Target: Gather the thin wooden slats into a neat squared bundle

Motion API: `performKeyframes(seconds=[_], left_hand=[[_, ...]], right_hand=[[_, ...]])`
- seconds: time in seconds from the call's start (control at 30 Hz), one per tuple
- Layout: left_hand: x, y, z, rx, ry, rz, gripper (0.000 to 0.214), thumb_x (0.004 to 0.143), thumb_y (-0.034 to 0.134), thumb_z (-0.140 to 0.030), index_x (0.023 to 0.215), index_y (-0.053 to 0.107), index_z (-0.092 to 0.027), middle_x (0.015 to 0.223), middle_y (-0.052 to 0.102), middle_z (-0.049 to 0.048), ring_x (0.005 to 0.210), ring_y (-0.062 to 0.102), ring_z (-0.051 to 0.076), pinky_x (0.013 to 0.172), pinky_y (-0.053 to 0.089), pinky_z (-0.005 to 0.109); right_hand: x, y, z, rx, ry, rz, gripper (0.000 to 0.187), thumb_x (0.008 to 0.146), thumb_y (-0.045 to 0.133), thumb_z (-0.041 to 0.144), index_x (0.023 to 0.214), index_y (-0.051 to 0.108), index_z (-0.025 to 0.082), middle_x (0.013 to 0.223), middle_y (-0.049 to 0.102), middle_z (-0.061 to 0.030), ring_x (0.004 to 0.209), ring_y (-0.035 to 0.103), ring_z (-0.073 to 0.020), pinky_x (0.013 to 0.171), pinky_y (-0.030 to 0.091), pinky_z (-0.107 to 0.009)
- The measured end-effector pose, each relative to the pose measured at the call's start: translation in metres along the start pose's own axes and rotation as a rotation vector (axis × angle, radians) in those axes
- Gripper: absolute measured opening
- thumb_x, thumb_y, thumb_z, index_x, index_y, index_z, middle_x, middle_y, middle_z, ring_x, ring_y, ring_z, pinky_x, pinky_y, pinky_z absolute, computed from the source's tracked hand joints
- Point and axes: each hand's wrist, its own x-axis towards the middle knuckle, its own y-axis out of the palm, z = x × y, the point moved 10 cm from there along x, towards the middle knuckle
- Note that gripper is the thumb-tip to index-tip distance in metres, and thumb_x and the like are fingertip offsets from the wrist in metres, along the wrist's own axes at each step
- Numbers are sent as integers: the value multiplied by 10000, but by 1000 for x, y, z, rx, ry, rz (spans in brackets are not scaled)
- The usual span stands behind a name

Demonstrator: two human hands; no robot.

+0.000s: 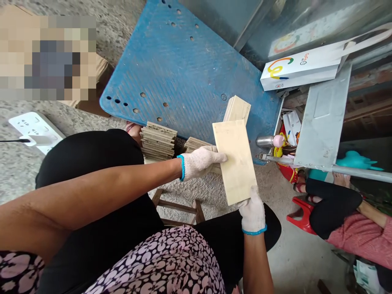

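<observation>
A pale rectangular wooden board (237,163) is held tilted in front of me between two white knitted gloves with blue cuffs. My left hand (200,162) is closed on the board's left edge, its thumb lying on the upper face. At the near right corner, my right hand (253,212) pinches the same board; its fingers underneath are hidden. Just beyond the board lies a fanned stack of similar boards (239,108) on the blue plastic platform (183,69). Another stack of thin boards (158,141) is by my left knee, and more boards (196,143) are partly covered by my left hand.
A metal frame with a grey shelf (324,118) borders the right side. A white paper bag (303,67) and a steel bottle (265,141) are near it. A wooden stool (177,207) stands below; a power strip (36,130) lies left. Another person sits on a red stool (301,214).
</observation>
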Motion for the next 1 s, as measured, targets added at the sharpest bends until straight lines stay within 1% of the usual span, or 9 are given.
performKeyframes(seconds=[0.07, 0.13, 0.23, 0.33, 0.43, 0.57, 0.67, 0.77, 1.0], left_hand=[[-2, -5, -4, -10, -3, -89, 287, 809, 615, -95, 1094, 644, -82, 1090, 712, 170, 937, 699, 231, 843, 576, 390], [-4, -12, -6, 12, -12, -173, 247, 825, 615, -98, 1070, 647, -90, 1080, 718, 160, 935, 702, 231, 835, 582, 389], [-5, -24, -10, 68, 1, -265, 232, 814, 659, -127, 1045, 650, -102, 1024, 732, 141, 900, 710, 229, 830, 585, 396], [-7, -38, -13, 133, 20, -324, 270, 790, 665, -118, 1059, 650, -107, 935, 744, 120, 854, 717, 229, 831, 585, 414], [-12, -46, -14, 186, 41, -349, 282, 758, 665, -103, 1040, 657, -102, 898, 747, 107, 847, 716, 219, 849, 583, 391], [-16, -42, -5, 244, -28, -310, 260, 768, 636, -116, 1026, 655, -105, 917, 748, 102, 810, 715, 210, 774, 601, 358], [-16, -41, -4, 269, -35, -307, 236, 775, 599, -93, 1003, 657, -116, 896, 749, 79, 763, 712, 197, 716, 604, 326], [-15, -45, -4, 299, -48, -340, 235, 776, 587, -99, 998, 656, -132, 883, 748, 61, 751, 709, 189, 713, 597, 311], [-1, -41, -18, 363, 38, -297, 304, 759, 598, -170, 1058, 646, -144, 911, 740, 66, 787, 696, 179, 745, 576, 291]], right_hand=[[4, 6, -3, -59, 13, 11, 685, 721, 697, 646, 1210, 586, 179, 1207, 679, -161, 956, 705, -242, 474, 462, -213], [10, 12, 1, -123, -17, 30, 698, 719, 691, 638, 1225, 569, 172, 1218, 670, -163, 999, 693, -250, 543, 511, -240], [21, 13, 17, -291, -136, -18, 785, 673, 726, 590, 1284, 524, 140, 1286, 622, -188, 1135, 637, -281, 826, 567, -358], [20, 15, 37, -616, -253, -97, 942, 658, 732, 550, 1429, 404, 119, 1432, 496, -209, 1299, 518, -300, 1065, 453, -427], [8, 45, 42, -956, -309, -28, 1062, 675, 726, 558, 1537, 249, 160, 1552, 340, -176, 1406, 389, -321, 1141, 367, -457], [-8, 99, 28, -1249, -298, 89, 1194, 631, 771, 542, 1574, 130, 189, 1602, 211, -168, 1410, 358, -381, 1113, 387, -497], [-10, 123, 18, -1301, -277, 106, 1236, 602, 788, 524, 1572, 114, 158, 1611, 156, -186, 1432, 299, -408, 1116, 366, -533], [-6, 128, 16, -1269, -273, 66, 1250, 584, 801, 518, 1566, 123, 144, 1599, 173, -201, 1454, 254, -400, 1126, 354, -531], [21, 118, 27, -1143, -306, 82, 1163, 592, 803, 513, 1542, 192, 233, 1484, 407, -151, 1312, 487, -327, 1049, 457, -428]])
